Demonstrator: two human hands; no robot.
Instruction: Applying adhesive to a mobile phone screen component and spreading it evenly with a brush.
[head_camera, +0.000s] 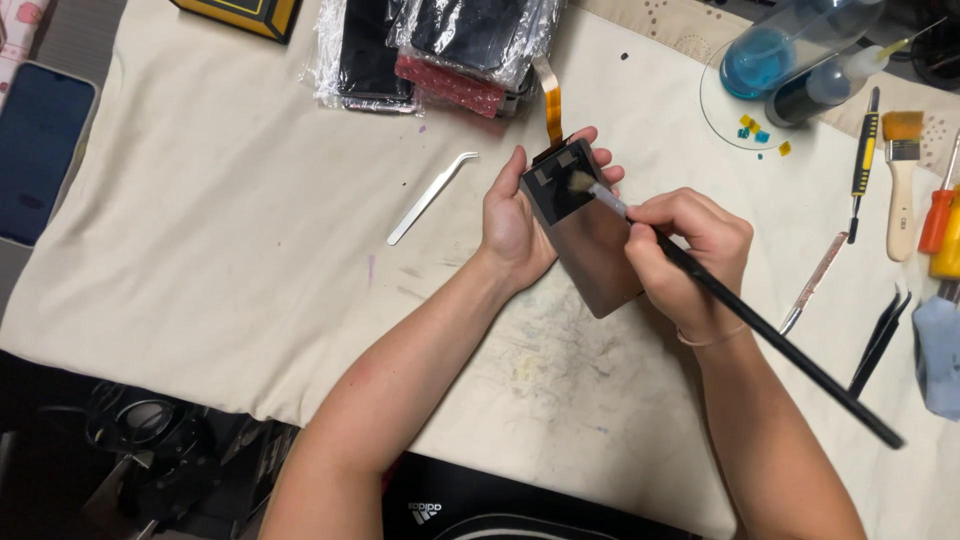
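At the centre of the frame, the left hand (520, 215) grips a dark display panel (590, 240) by its edges, tilted above the cream cloth (230, 250), its orange ribbon cable (550, 100) pointing up. The right hand (690, 250) clasps a long black brush (760, 325), its bristles touching the panel's upper end. Curved metal tweezers (430, 197) lie left of the hands.
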